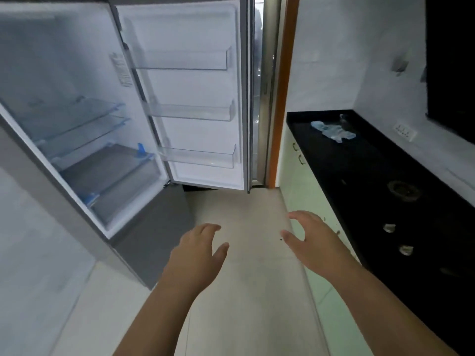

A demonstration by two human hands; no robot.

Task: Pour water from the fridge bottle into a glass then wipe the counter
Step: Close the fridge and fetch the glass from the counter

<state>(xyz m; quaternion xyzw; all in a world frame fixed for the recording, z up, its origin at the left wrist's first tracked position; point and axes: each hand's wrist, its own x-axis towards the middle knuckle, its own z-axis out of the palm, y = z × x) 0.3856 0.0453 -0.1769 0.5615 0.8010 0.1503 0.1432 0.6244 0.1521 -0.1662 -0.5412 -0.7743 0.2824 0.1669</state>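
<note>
Below, the left hand [198, 253] and right hand [312, 240] hover over the floor [252, 278], each grip spread and holding nothing. Beside them the fridge [77, 124] stands open. Farther off, a blue cloth [331, 131] lies on the black table [372, 170], a blurred glass [343, 119] just behind it.

Head-worn view, facing forward and down

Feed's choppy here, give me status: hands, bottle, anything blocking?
Left hand and right hand open, empty, over the floor. Fridge door open; no bottle visible on its shelves. Blue cloth on black counter. Nothing blocking.
</note>
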